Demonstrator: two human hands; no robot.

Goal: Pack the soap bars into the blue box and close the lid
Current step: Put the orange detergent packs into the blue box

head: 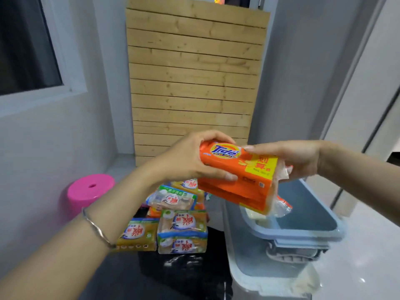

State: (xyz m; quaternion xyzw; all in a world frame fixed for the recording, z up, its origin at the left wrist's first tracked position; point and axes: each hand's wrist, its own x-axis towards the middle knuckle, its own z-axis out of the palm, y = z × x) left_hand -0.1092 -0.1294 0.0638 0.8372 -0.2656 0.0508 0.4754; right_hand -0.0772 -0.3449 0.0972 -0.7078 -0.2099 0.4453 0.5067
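Wooden panel (194,72): slatted, upright against the grey wall behind everything.
Blue box (311,215): open, lower right, pale soap showing inside at its left end; a grey latch handle hangs on its near end.
Lid (244,267): translucent, lying under and in front of the box.
Pink stool (91,189): round, left, well apart from the box.
Counter (173,276): dark, glossy, carrying the pile.
Soap pile (171,217): wrapped green-and-yellow packs stacked just left of the box.
Orange soap pack (238,176): Tide-branded, held in the air, tilted, above the box's left end.
Left hand (186,161): fingers curled around the pack's left end, thumb underneath.
Right hand (296,159): fingers closed on the pack's right end at the clear wrapper.
Bracelet (97,230): thin silver, on the left wrist.
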